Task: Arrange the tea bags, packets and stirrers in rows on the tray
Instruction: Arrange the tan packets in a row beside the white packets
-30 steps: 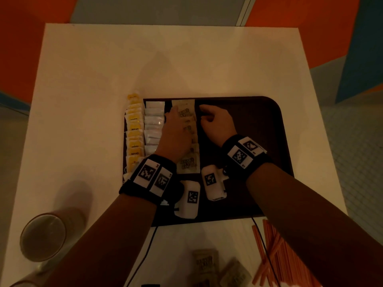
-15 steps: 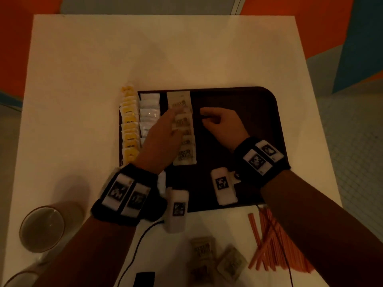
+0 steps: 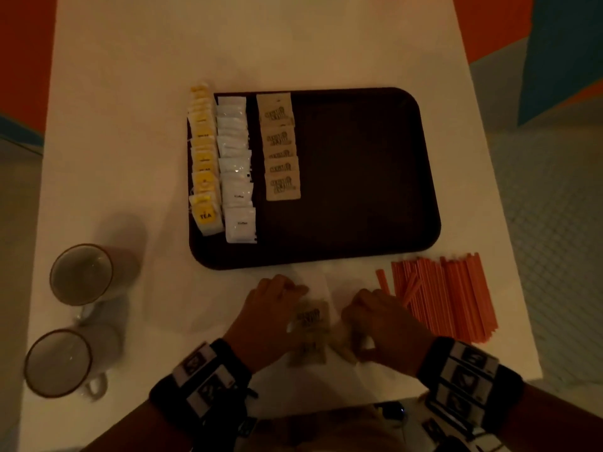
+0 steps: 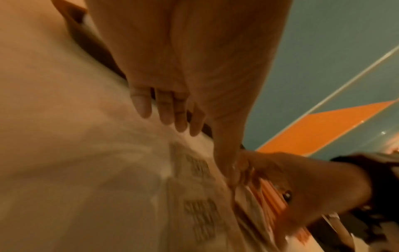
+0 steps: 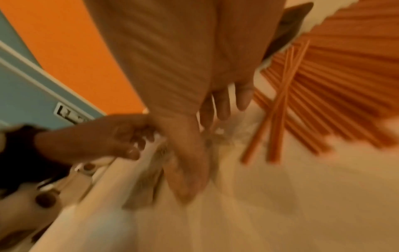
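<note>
On the dark tray (image 3: pixel 359 174) lie three rows: yellow tea bags (image 3: pixel 204 158) along the left rim, white packets (image 3: pixel 236 164) beside them, then brown packets (image 3: pixel 280 148). A loose heap of brown packets (image 3: pixel 310 318) sits on the table near me. My left hand (image 3: pixel 293 298) curls onto its left side and my right hand (image 3: pixel 354 318) onto its right side. In the blurred left wrist view my thumb reaches the printed packets (image 4: pixel 198 170). In the right wrist view, thumb and fingers close over the heap. Orange stirrers (image 3: pixel 447 298) lie right of my right hand.
Two mugs (image 3: pixel 81 274) (image 3: pixel 57 362) stand at the near left of the white table (image 3: pixel 293 44). The tray's right half is bare. The stirrers (image 5: pixel 323 85) fan out close to my right hand's fingers. The table's near edge runs just under my wrists.
Both hands have left the brown row on the tray and come back toward me to the loose brown packets on the table. The view has tilted down.
</note>
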Action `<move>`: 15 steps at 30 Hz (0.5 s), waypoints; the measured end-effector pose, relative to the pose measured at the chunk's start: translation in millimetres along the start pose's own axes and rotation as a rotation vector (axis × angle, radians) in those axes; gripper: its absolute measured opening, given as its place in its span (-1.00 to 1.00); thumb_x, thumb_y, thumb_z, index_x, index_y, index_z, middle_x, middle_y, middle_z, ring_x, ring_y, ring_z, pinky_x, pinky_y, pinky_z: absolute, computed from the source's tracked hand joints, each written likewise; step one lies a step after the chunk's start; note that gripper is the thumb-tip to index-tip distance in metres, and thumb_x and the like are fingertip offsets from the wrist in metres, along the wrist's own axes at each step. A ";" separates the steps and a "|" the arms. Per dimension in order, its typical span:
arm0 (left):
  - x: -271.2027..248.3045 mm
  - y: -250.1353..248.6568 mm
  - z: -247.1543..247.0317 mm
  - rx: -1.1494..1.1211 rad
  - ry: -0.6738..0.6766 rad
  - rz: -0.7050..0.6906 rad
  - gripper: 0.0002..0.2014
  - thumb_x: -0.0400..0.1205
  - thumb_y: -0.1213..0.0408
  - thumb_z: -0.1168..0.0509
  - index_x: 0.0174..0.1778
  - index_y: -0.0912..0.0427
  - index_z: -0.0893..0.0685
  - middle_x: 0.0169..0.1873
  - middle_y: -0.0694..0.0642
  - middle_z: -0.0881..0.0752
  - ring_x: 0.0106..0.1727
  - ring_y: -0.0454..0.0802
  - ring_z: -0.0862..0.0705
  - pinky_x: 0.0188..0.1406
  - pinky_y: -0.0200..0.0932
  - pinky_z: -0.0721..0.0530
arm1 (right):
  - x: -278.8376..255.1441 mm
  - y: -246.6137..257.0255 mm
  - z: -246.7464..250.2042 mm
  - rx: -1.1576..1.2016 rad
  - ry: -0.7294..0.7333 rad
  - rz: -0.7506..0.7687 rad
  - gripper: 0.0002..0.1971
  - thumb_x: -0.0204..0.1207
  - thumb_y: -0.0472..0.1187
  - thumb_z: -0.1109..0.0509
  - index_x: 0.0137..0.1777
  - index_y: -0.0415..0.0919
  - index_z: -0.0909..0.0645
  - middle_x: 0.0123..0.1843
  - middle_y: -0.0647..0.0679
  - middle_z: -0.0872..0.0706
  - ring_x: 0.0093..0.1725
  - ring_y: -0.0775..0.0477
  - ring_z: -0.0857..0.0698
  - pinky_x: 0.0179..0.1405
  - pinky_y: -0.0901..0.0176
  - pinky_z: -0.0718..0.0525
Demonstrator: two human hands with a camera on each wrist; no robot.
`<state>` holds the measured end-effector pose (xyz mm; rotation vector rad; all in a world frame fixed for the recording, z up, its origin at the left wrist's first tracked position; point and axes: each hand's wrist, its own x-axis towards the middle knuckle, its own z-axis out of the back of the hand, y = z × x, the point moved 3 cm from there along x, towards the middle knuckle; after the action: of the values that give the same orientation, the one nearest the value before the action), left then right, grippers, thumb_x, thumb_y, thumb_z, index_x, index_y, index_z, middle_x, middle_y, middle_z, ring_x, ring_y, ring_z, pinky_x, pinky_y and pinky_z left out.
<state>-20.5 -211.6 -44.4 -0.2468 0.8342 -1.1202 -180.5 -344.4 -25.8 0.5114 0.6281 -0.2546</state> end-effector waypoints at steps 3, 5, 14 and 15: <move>10.3 -7.7 -8.0 0.062 -0.095 0.002 -0.48 0.43 -0.12 -0.20 0.24 0.08 -0.57 0.14 0.14 -0.53 0.07 0.15 -0.50 0.03 0.08 -0.58 | 6.2 0.7 -4.3 0.015 -0.110 -0.038 -0.57 0.32 0.02 -0.49 0.17 -0.06 -0.56 0.20 -0.05 -0.50 0.13 -0.14 -0.51 0.06 0.01 -0.53; 16.3 -7.2 -9.0 0.048 -0.086 0.037 -0.61 0.47 0.12 -0.35 0.20 0.11 -0.57 0.15 0.15 -0.49 0.09 0.16 -0.47 0.06 0.01 -0.51 | 8.3 0.7 -6.5 0.049 -0.105 -0.021 -0.63 0.42 -0.02 -0.43 0.20 -0.09 -0.55 0.25 -0.06 -0.49 0.17 -0.13 -0.47 0.15 0.00 -0.50; 12.6 10.0 24.2 -0.723 -0.214 0.306 -0.88 0.65 0.33 -0.24 0.07 0.13 -0.61 -0.14 0.03 -0.63 -0.15 -0.06 -0.61 -0.27 -0.33 -0.54 | -0.2 -13.3 26.5 0.879 -0.278 -0.178 -0.78 0.52 -0.31 -0.37 0.15 -0.17 -0.52 -0.01 0.00 -0.70 -0.05 0.03 -0.72 -0.06 0.21 -0.76; 9.8 9.0 27.4 -0.840 -0.212 0.320 -0.82 0.66 0.36 -0.23 0.15 0.13 -0.61 -0.07 0.09 -0.66 -0.11 -0.01 -0.64 -0.28 -0.28 -0.61 | -0.7 -12.9 30.4 1.030 -0.291 -0.206 -0.72 0.48 -0.35 -0.41 0.17 -0.20 -0.50 -0.02 -0.03 -0.72 -0.05 0.01 -0.74 -0.10 0.17 -0.78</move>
<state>6.6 -222.2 -35.4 -0.8792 1.0725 -0.3850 -170.8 -371.2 -9.2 1.3686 0.2197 -0.8472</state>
